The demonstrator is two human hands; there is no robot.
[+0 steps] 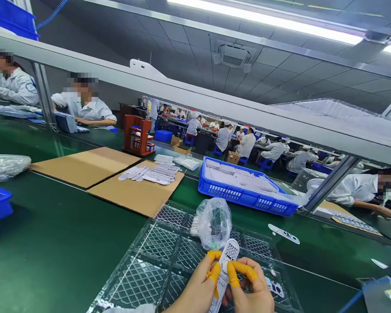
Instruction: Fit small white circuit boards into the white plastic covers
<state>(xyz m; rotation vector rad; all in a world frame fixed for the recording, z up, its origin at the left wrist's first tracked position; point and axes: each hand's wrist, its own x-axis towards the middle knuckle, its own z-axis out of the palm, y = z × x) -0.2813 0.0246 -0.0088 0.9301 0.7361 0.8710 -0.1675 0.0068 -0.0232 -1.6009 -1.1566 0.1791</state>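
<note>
Both hands, with yellow finger covers, are at the lower middle over a clear gridded mat (143, 278). My left hand (203, 280) grips the left edge of a long white panel (230, 251) with slots at its rounded top. My right hand (249, 280) pinches a small round white piece (225, 265) against the panel's face. Just beyond the hands stands an open clear plastic bag (215, 221), white parts beside it. A small printed piece (275, 287) lies right of my right hand. One more white panel (284, 233) rests further right on the green surface.
Cardboard sheets (130, 191) hold stacked white panels (153, 173). A blue basket (247, 191) of white parts stands behind the mat. A red stand (137, 135) is further back. Metal posts (332, 184) rise at the bench's far side. Several people work beyond.
</note>
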